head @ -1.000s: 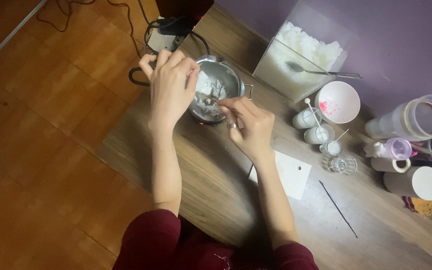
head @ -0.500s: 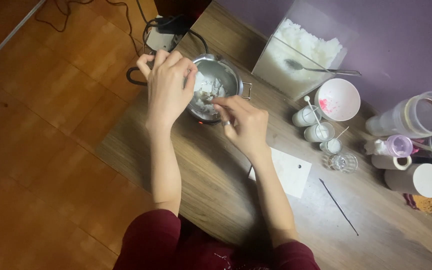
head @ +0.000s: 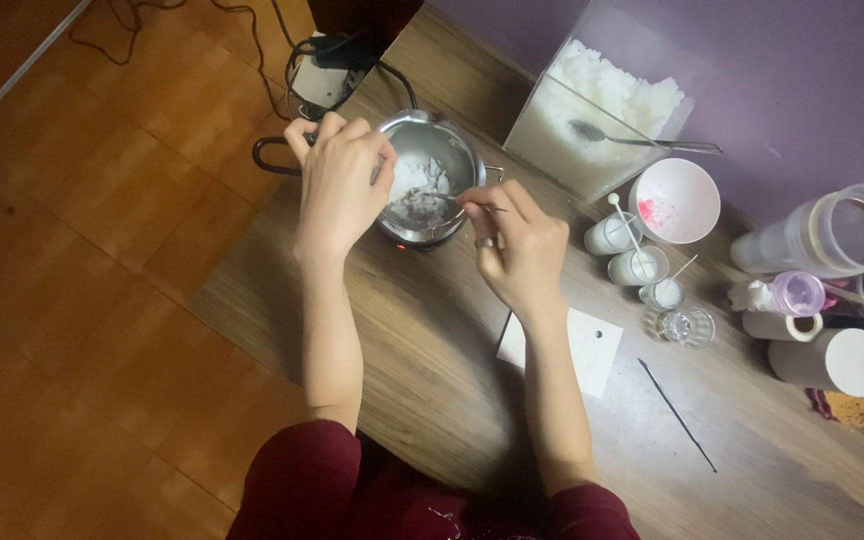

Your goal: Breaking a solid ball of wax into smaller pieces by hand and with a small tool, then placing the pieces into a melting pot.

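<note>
The wooden bench (head: 432, 380) runs from lower left to upper right along a purple wall. At its far side stands a clear box (head: 602, 110) of white flakes with a spoon (head: 642, 143) lying across the top. Nearer the corner sits a steel pot (head: 430, 180), holding white lumps, on a small heater; its dark handle sticks out to the left, over the bench edge. The left hand (head: 340, 190) curls over the pot's left rim, fingers closed on it. The right hand (head: 522, 250) is pinched shut on a thin stick (head: 457, 200). The stick lies nearly level, its long axis running left to right, tip pointing left into the lumps. Right of the pot are a white bowl (head: 675, 203) with pink specks, small white cups (head: 624, 252), and a white card (head: 577, 345).
</note>
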